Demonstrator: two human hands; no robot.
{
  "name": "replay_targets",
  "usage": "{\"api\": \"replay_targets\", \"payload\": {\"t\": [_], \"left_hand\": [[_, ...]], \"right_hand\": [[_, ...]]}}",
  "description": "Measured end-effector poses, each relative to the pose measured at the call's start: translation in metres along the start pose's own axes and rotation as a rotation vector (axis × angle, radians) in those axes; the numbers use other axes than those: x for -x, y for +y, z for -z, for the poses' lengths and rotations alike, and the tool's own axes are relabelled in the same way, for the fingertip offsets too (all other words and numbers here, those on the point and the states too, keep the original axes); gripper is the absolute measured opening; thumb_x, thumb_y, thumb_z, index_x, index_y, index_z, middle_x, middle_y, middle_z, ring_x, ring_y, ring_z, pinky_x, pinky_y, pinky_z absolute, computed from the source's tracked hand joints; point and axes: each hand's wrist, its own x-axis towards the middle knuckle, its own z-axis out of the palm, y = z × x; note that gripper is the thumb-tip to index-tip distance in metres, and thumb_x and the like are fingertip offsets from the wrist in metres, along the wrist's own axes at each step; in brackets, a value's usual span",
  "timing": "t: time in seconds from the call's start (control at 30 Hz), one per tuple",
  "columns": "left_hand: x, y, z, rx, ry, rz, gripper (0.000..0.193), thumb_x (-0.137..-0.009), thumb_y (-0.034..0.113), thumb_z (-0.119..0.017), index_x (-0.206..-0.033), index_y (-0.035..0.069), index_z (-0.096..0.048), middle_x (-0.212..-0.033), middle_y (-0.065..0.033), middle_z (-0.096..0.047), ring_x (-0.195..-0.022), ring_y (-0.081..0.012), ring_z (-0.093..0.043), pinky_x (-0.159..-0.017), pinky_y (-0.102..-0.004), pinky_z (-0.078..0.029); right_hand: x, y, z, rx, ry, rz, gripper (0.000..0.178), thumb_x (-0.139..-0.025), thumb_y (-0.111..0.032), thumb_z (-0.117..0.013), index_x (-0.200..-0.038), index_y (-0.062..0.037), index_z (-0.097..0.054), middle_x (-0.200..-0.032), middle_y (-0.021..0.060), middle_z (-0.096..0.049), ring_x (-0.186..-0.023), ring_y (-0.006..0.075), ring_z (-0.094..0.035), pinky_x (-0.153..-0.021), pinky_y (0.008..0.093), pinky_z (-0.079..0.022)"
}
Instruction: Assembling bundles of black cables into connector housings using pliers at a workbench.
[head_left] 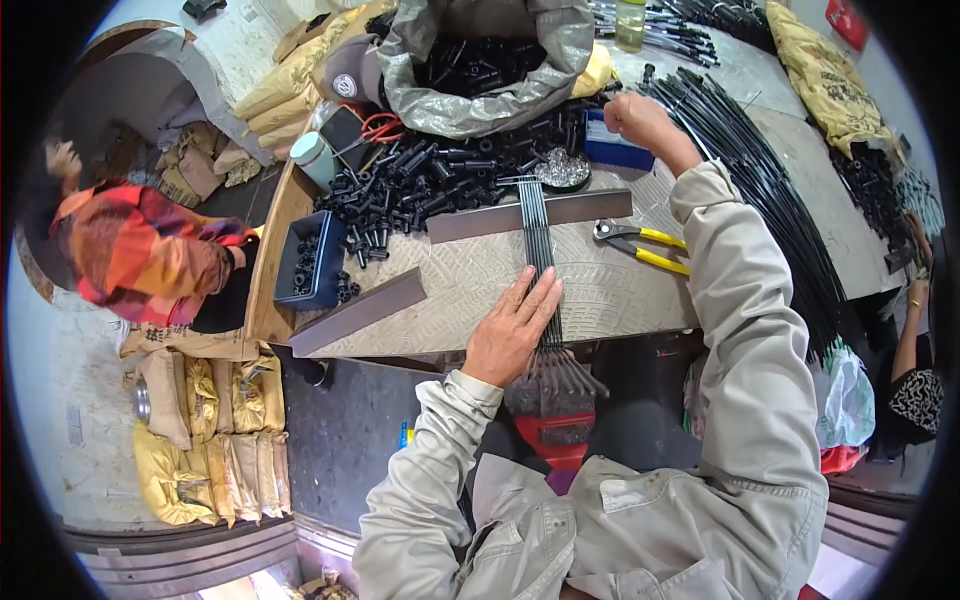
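Observation:
My left hand [515,325] lies flat, fingers stretched, on a row of thin dark rods [537,235]. The rods lean across a metal bar [590,208], and their lower ends hang past the table's front edge. Farther back on the right, my right hand [640,125] is closed above a blue box [618,155]. Whatever its fingers may hold is hidden. Beside the box a heap of small shiny metal pieces [562,168] sits in a dark dish. Pliers with yellow handles [655,250] lie right of the rods.
Black tubular parts [420,175] are heaped left of the rods, below a big grey sack [485,125]. A blue bin [308,260] and a second metal bar [360,312] are at the left. Long black rods [750,180] cover the right side. Another person [150,255] is at the left.

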Motion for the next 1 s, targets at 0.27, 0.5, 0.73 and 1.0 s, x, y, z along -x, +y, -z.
{"api": "replay_targets", "payload": {"t": [0.27, 0.5, 0.73, 1.0], "left_hand": [[-0.003, 0.008, 0.005, 0.166, 0.051, 0.038, 0.090, -0.063, 0.051, -0.066, -0.135, 0.009, -0.032, -0.140, -0.0097, -0.031, -0.130, -0.0294, -0.028, -0.104, -0.0429, -0.027], [-0.015, 0.014, 0.079, 1.159, 0.303, 0.022, 0.085, -0.064, 0.030, -0.078, -0.133, 0.004, -0.036, -0.136, -0.0160, -0.038, -0.125, -0.0238, -0.038, -0.102, -0.0374, -0.028], [-0.023, 0.033, 0.137, 1.438, 0.214, 0.076, 0.043, -0.076, 0.001, -0.066, -0.117, -0.006, -0.052, -0.109, -0.0179, -0.059, -0.103, -0.0226, -0.057, -0.086, -0.0302, -0.045], [-0.023, 0.036, 0.132, 1.371, 0.289, 0.142, 0.023, -0.083, -0.001, -0.059, -0.106, -0.002, -0.061, -0.093, -0.0111, -0.065, -0.087, -0.0137, -0.062, -0.076, -0.0225, -0.049]], "right_hand": [[0.047, -0.058, 0.049, -0.532, 0.188, -0.141, 0.004, -0.088, -0.007, -0.043, -0.091, -0.0039, -0.046, -0.074, 0.0100, -0.058, -0.062, 0.0217, -0.060, -0.057, 0.0313, -0.048], [0.177, -0.200, 0.182, -1.046, 0.101, -0.054, 0.015, -0.089, 0.002, -0.039, -0.099, -0.0011, -0.050, -0.072, 0.0079, -0.058, -0.053, 0.0105, -0.053, -0.049, 0.0214, -0.042], [0.178, -0.228, 0.188, -0.345, 0.462, 0.399, 0.022, -0.069, 0.000, -0.061, -0.090, -0.0073, -0.060, -0.078, 0.0041, -0.056, -0.057, 0.0169, -0.055, -0.048, 0.0273, -0.042], [0.174, -0.223, 0.153, -0.608, 0.486, 0.259, 0.029, -0.069, 0.006, -0.063, -0.095, -0.0073, -0.065, -0.078, 0.0062, -0.056, -0.060, 0.0153, -0.052, -0.051, 0.0253, -0.040]]}}
